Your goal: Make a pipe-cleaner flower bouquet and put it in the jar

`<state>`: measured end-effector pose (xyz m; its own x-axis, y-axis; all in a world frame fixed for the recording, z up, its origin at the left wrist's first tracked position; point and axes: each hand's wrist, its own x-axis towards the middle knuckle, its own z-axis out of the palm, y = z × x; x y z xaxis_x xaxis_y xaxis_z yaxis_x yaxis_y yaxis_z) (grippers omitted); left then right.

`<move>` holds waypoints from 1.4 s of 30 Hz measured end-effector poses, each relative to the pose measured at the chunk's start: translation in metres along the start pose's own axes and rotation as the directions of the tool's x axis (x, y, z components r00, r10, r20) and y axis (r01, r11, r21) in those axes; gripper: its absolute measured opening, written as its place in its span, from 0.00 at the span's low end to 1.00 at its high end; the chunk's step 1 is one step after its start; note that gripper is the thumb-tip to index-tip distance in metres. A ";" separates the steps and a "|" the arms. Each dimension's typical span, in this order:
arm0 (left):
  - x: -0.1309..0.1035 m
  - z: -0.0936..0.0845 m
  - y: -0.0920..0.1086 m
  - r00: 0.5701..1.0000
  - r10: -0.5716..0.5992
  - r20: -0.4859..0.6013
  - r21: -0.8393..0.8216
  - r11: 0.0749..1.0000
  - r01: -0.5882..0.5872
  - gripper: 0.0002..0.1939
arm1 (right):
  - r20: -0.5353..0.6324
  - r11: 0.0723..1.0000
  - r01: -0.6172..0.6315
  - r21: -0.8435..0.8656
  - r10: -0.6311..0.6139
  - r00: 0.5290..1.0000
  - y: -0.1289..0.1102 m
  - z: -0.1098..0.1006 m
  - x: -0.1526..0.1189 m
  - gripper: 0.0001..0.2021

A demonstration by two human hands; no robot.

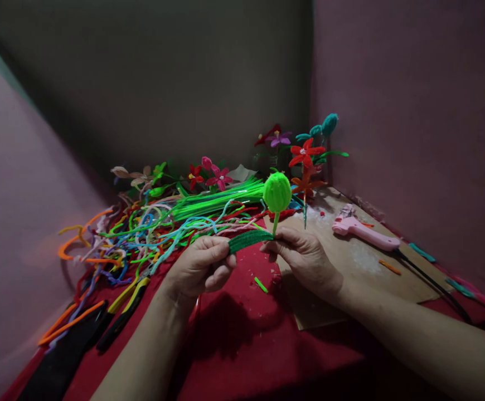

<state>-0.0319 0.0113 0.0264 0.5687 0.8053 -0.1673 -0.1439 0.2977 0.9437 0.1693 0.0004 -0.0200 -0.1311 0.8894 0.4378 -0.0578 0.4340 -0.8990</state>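
My left hand (pixel 207 264) pinches one end of a dark green leaf (pixel 251 240) that looks made of pipe cleaners. The leaf's other end reaches the fingertips of my right hand (pixel 305 259). Those fingers are closed on the short stem of a bright green pipe-cleaner flower bud (pixel 277 192), which stands upright above them. Whether the leaf touches the stem is hidden by my right fingers. Below the hands, a small bright green scrap (pixel 261 285) lies on the red cloth (pixel 229 345).
Loose pipe cleaners (pixel 142 245) and a bright green bundle (pixel 221 199) fill the left and back. Pliers (pixel 125 312) lie left. A pink glue gun (pixel 363 229) rests on cardboard (pixel 334 278) at right, its cord trailing. Finished flowers (pixel 307 153) stand behind.
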 end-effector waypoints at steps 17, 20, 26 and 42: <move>0.010 -0.013 0.004 0.940 0.106 -0.324 -0.140 0.977 -0.159 0.15 | -0.019 0.993 -0.120 -0.014 0.120 0.993 0.004 0.000 0.002 0.06; 0.014 -0.013 0.002 0.914 0.114 -0.389 -0.134 0.975 -0.179 0.13 | -0.020 0.989 -0.148 0.002 0.148 0.989 0.004 0.000 0.002 0.07; 0.018 0.008 -0.014 0.928 0.138 -0.347 0.140 0.986 -0.094 0.10 | 0.005 0.989 -0.147 0.032 0.147 0.989 0.004 0.001 0.002 0.06; 0.019 0.037 -0.031 0.915 0.238 -0.326 0.240 0.957 -0.163 0.07 | 0.215 0.965 -0.233 0.123 0.203 0.955 0.000 0.008 -0.001 0.08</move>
<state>0.0133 -0.0015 0.0042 0.2226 0.9747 -0.0219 -0.0364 0.0307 0.9989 0.1620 -0.0012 -0.0207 -0.3499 0.9070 0.2342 -0.1471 0.1937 -0.9700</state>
